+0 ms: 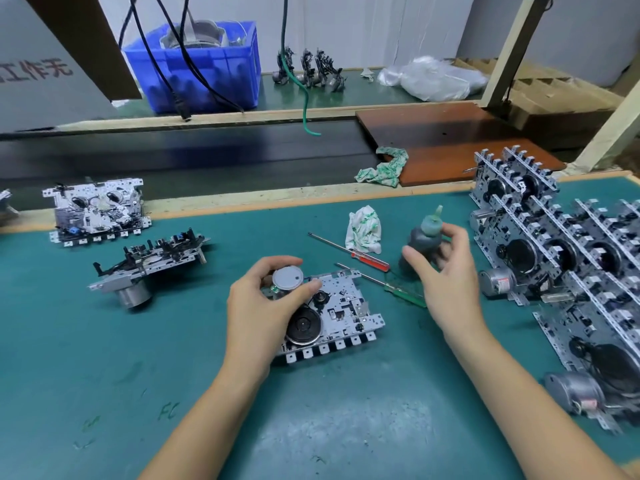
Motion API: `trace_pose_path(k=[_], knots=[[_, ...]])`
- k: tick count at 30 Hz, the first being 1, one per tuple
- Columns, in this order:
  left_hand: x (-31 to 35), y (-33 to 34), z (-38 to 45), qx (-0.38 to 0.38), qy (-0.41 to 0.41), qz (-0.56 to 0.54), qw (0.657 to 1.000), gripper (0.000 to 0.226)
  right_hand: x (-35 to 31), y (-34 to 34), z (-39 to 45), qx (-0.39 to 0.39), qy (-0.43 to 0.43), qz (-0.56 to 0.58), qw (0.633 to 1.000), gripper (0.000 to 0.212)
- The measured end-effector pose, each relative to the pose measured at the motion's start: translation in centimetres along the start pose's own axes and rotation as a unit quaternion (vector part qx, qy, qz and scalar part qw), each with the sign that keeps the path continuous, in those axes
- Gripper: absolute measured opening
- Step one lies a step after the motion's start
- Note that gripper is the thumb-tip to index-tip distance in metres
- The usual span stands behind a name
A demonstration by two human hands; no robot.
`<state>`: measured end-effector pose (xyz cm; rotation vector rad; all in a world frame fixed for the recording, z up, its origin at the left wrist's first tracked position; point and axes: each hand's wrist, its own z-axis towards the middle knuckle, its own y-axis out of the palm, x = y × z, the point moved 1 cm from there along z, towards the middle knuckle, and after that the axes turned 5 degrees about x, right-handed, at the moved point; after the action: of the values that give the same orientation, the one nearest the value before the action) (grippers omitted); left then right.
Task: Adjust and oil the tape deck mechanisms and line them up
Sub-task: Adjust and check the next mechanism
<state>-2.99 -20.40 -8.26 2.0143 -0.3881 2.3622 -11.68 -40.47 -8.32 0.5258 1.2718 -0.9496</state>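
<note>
Here, oil bottle upright, nozzle skyward.

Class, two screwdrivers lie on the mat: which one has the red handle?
The farther screwdriver, beside the white cloth; the nearer one has a green handle.

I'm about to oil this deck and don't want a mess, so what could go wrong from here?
1. The oil bottle is blurred at the right hand; the grip looks loose, so it might tip or drip onto the green mat.
2. The green screwdriver lies just under that hand and could get knocked.
3. The left hand holds only the motor end of the mechanism, so the deck may shift.
</note>
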Motion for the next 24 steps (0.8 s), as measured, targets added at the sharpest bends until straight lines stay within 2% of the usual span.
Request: trace_pose_path(k=[2, 4, 5, 6, 7, 8, 9, 10, 11, 12, 13, 14, 15, 17, 21, 24], knots=[[0.0, 0.1, 0.2, -0.010, 0.002, 0.000, 1.000, 0.025, 0.6, 0.3, 0.2, -0.030, 0.040, -0.012, 0.999, 0.038], [0.0, 0.0, 0.6, -0.038, 0.008, 0.007, 0.999, 0.028, 0.3, 0.3, -0.1, 0.014, 0.051, 0.000, 0.999, 0.041], [0.1, -0.2, 0.8, -0.059, 0.029, 0.026, 0.998, 0.030, -0.4, 0.0, -0.5, 0.074, 0.009, 0.000, 0.997, 0.042], [0.1, -0.5, 1.1, -0.081, 0.068, 0.058, 0.993, 0.032, -1.4, -0.4, -0.9, 0.130, -0.070, -0.006, 0.989, 0.040], [0.2, -0.9, 1.4, -0.103, 0.108, 0.090, 0.985, 0.035, -2.2, -0.8, -1.4, 0.162, -0.164, -0.009, 0.973, 0.035], [0.3, -1.4, 1.8, -0.119, 0.133, 0.105, 0.978, 0.039, -2.9, -1.2, -1.9, 0.149, -0.245, -0.013, 0.958, 0.028], [0.3, -1.8, 2.0, -0.131, 0.134, 0.106, 0.976, 0.043, -3.4, -1.4, -2.5, 0.093, -0.291, -0.027, 0.952, 0.023], [0.2, -2.2, 2.3, -0.141, 0.120, 0.099, 0.978, 0.045, -3.9, -1.2, -3.0, 0.004, -0.311, -0.060, 0.949, 0.024], [0.0, -2.4, 2.4, -0.153, 0.102, 0.096, 0.978, 0.043, -4.2, -0.8, -3.4, -0.096, -0.319, -0.126, 0.934, 0.035], [-0.2, -2.5, 2.5, -0.168, 0.087, 0.092, 0.978, 0.039, -4.2, -0.2, -3.7, -0.195, -0.329, -0.223, 0.897, 0.054], [-0.4, -2.5, 2.5, -0.179, 0.076, 0.086, 0.977, 0.035, -3.9, 0.5, -3.8, -0.285, -0.334, -0.317, 0.841, 0.076], [-0.5, -2.6, 2.5, -0.187, 0.069, 0.073, 0.977, 0.032, -3.7, 1.1, -3.8, -0.356, -0.324, -0.381, 0.790, 0.095], [-0.5, -2.6, 2.5, -0.192, 0.067, 0.062, 0.977, 0.029, -3.6, 1.7, -3.7, -0.401, -0.307, -0.411, 0.759, 0.107], [-0.5, -2.7, 2.5, -0.193, 0.072, 0.053, 0.977, 0.023, -3.6, 2.5, -3.1, -0.428, -0.292, -0.420, 0.745, 0.119], [-0.8, -2.8, 2.5, -0.194, 0.084, 0.050, 0.976, 0.023, -4.4, 3.2, -2.1, -0.422, -0.313, -0.435, 0.731, 0.120], [-0.9, -2.6, 2.4, -0.199, 0.094, 0.046, 0.974, 0.026, -4.6, 3.5, -1.8, -0.421, -0.324, -0.473, 0.702, 0.123]])
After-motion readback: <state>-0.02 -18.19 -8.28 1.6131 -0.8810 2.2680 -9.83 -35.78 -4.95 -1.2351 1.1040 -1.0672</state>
